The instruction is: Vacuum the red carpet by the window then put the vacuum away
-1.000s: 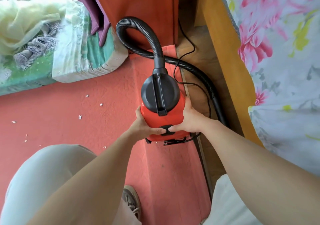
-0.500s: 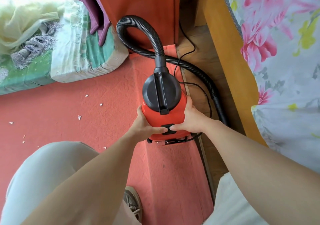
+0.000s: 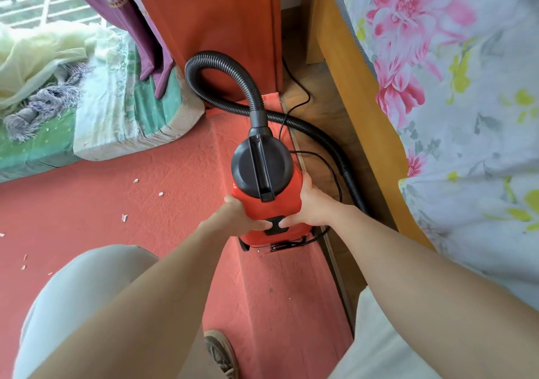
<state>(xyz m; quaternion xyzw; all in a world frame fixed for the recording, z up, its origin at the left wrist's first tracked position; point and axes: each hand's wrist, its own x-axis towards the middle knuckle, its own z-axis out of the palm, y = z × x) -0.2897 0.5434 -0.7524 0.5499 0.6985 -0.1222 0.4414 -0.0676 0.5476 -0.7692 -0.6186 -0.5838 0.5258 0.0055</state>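
Note:
A small red vacuum [image 3: 272, 203] with a black domed lid and handle stands on the raised edge of the red carpet [image 3: 87, 212]. My left hand [image 3: 242, 218] clasps its left side and my right hand [image 3: 309, 208] its right side, both thumbs resting on the black button at its front. A black ribbed hose [image 3: 221, 66] loops up from the lid, bends back and runs down to the right along the wooden floor. White scraps [image 3: 160, 194] lie scattered on the carpet to the left.
A green mattress [image 3: 122, 119] with pale fabric lies by the window at the left. A purple curtain [image 3: 137, 28] and an orange panel [image 3: 221, 22] stand behind the vacuum. A wooden bed frame [image 3: 358, 92] with a floral cover fills the right. A black cord [image 3: 326, 160] trails on the floor.
Both hands stay on the vacuum's sides, with the thumbs closing in on the front button. The view has shifted slightly; the vacuum has hardly moved.

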